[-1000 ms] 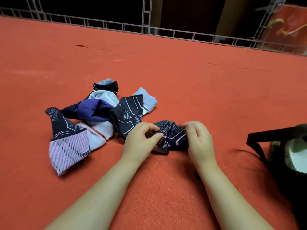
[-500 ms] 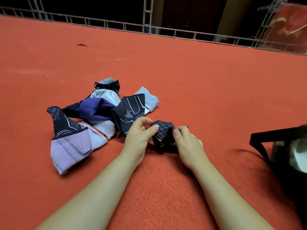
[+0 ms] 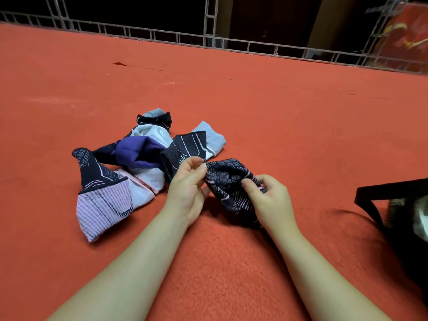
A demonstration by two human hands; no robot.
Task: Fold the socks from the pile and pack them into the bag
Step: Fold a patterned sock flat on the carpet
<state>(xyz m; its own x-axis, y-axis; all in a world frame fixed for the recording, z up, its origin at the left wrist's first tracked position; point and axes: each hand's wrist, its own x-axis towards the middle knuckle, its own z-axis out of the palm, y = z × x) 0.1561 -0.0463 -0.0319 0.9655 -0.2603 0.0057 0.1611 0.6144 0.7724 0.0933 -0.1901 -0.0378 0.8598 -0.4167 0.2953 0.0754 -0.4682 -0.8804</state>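
Head view: both hands have the dark sock, left hand pinching its top corner, right hand gripping its middle, just right of the pile. Bag sits at far right, contents hard to make out.

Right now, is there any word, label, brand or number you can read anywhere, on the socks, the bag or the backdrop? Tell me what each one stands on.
None can be read.
Dark patterned sock held by the left hand and right hand: woven lines and dots only, no letters.
Sock pile: stripes only.
Black bag: no visible label.
Red panel at far right: yellow strokes, too blurred to read.
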